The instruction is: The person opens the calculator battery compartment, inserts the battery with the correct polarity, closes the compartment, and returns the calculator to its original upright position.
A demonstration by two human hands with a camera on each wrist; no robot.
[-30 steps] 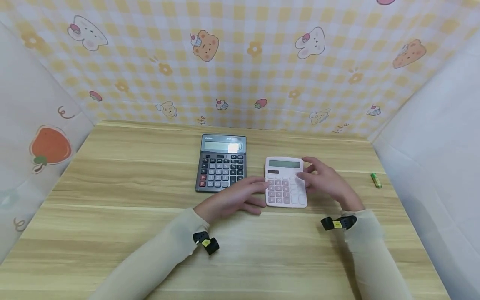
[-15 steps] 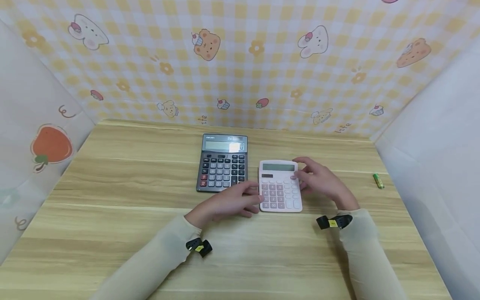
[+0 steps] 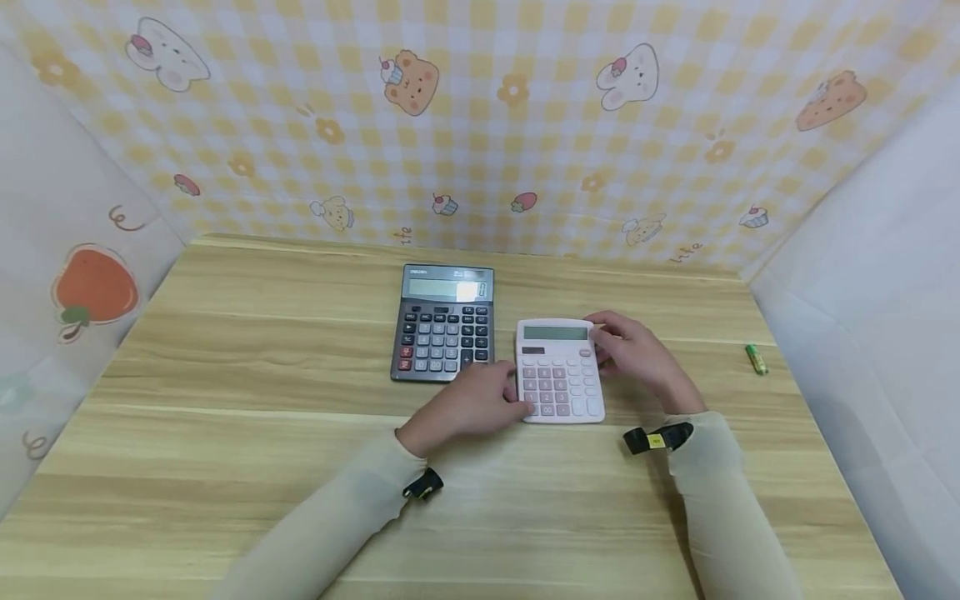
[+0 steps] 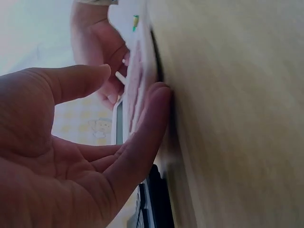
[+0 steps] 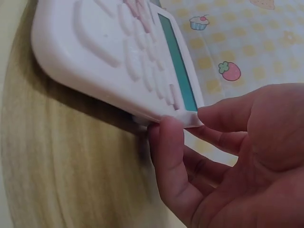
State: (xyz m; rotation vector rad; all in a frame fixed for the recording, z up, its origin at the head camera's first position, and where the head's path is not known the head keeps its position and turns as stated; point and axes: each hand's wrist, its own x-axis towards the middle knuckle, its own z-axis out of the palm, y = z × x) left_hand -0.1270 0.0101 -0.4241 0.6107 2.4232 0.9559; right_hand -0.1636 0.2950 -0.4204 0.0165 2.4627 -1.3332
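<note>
A pink calculator (image 3: pixel 559 371) lies on the wooden table between both hands; its near corner stands a little off the tabletop in the right wrist view. My left hand (image 3: pixel 480 400) is at its lower left corner. In the left wrist view the left fingers (image 4: pixel 159 102) reach the calculator's edge, while the thumb hovers over the keys with a gap. At the upper right corner, my right hand (image 3: pixel 633 354) pinches the calculator, thumb beside the display (image 5: pixel 178 61) and fingers along the side edge. A dark grey calculator (image 3: pixel 442 333) lies just left, partly hidden by the left hand.
A small green battery (image 3: pixel 756 359) lies near the right edge of the table (image 3: pixel 225 400). A yellow checked cloth (image 3: pixel 480 125) with cartoon prints hangs behind, and white cloth (image 3: pixel 892 333) closes off the sides.
The pink calculator has shifted left and slightly toward me, closer to the grey one. My right hand has moved left with it. The left hand has turned, bringing its thumb over the lower corner.
</note>
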